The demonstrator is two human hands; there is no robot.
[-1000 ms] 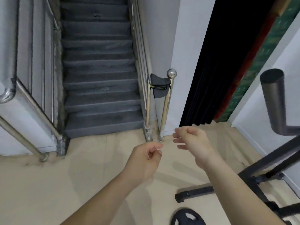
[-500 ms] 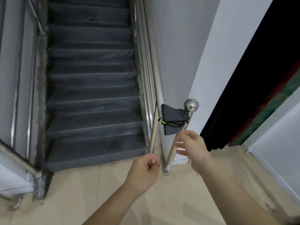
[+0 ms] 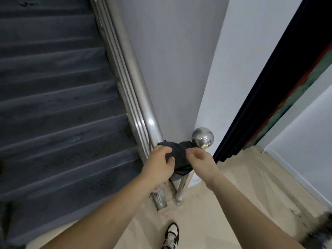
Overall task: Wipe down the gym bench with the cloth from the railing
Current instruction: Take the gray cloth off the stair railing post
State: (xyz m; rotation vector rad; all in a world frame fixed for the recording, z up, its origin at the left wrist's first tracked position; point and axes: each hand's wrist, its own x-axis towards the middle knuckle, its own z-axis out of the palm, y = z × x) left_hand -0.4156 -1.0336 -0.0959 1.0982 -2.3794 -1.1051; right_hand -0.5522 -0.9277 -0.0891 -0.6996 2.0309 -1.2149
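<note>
Head view, looking down at the foot of a dark carpeted staircase (image 3: 53, 108): the cloth (image 3: 179, 155), dark grey, hangs over the lower end of the steel railing (image 3: 133, 76), draped between the handrail's end and the post topped by a polished ball (image 3: 202, 137). The left hand (image 3: 159, 163) is on the cloth's left part, fingers curled over the top and the thumb pressed into the fabric, so its grip reads as closing on the cloth. The right hand (image 3: 199, 159) is at the cloth's right edge just below the ball, fingers curled inward; whether that grip actually pinches fabric or only touches it, I cannot tell. A sneaker (image 3: 171, 234) stands on the pale floor (image 3: 233, 177) close to the post's base. The gym bench is not in view, so no wiping has begun; the step in hand is lifting the cloth free.

Risks, as I judge them: the cloth could snag around the post or ball if pulled sideways rather than up. With only one hand truly gripping, a loose end could slip down to the floor and pick up dirt before it reaches the bench.
</note>
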